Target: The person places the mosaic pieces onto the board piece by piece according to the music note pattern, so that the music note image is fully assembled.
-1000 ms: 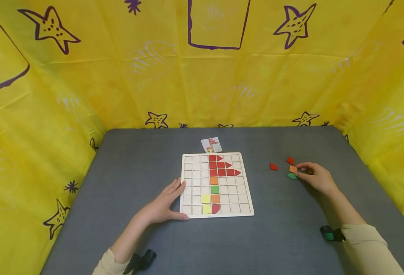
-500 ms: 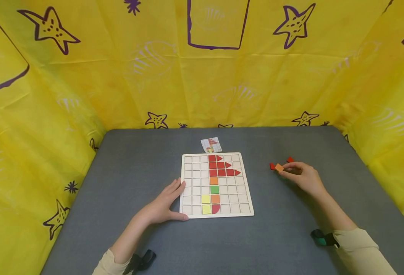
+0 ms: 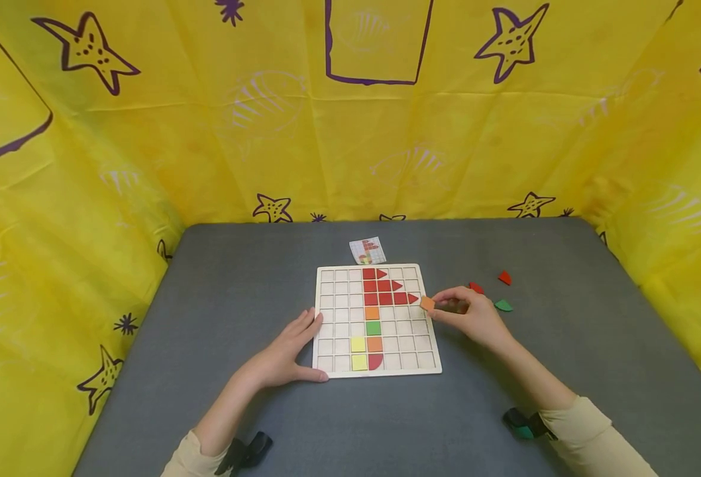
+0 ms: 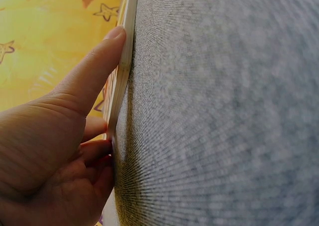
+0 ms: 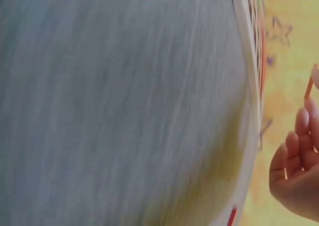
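Note:
A pale wooden grid board [image 3: 407, 328] lies on the table, with red, orange, green and yellow tiles in its cells. Along its left side rests my left hand [image 3: 275, 356], fingers at the left edge and thumb [image 4: 92, 69] against the near edge by the corner. My right hand [image 3: 474, 319] pinches an orange square tile [image 3: 427, 303] between thumb and fingertips, at the board's right edge. In the right wrist view that orange tile [image 5: 308, 88] appears edge-on, above the table surface.
Past the board's far edge lies a small printed pattern card [image 3: 367, 250]. Right of the board are a red piece [image 3: 505, 278], another red piece [image 3: 476, 288] partly behind my right hand, and a green piece [image 3: 503, 305]. Yellow cloth [image 3: 350, 152] hangs around the grey table [image 3: 255, 265].
My right hand has picked up the orange square tile from among the loose pieces and carried it left to the board's right edge. My left hand has stayed in place.

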`<action>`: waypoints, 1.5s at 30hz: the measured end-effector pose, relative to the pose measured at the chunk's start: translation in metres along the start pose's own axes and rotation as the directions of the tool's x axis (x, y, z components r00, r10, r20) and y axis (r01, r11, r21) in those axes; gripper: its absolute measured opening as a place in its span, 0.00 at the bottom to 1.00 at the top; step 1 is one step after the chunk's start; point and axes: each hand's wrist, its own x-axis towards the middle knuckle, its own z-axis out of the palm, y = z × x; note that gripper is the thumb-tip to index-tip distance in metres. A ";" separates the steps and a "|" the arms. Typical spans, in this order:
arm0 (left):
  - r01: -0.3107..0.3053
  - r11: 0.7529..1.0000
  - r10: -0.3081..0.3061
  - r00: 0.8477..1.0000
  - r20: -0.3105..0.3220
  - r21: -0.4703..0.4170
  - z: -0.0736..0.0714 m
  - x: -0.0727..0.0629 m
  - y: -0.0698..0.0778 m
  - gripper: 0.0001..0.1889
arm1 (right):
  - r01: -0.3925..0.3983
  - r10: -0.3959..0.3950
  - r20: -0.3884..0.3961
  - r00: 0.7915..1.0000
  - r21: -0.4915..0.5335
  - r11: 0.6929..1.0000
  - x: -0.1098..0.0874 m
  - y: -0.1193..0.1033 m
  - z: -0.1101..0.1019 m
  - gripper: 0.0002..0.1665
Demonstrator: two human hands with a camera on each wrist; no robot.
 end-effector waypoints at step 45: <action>-0.009 1.000 0.009 1.000 0.004 -0.018 -0.002 -0.001 0.001 0.56 | 0.427 -0.342 0.341 0.876 -0.214 0.879 0.014 -0.071 0.112 0.14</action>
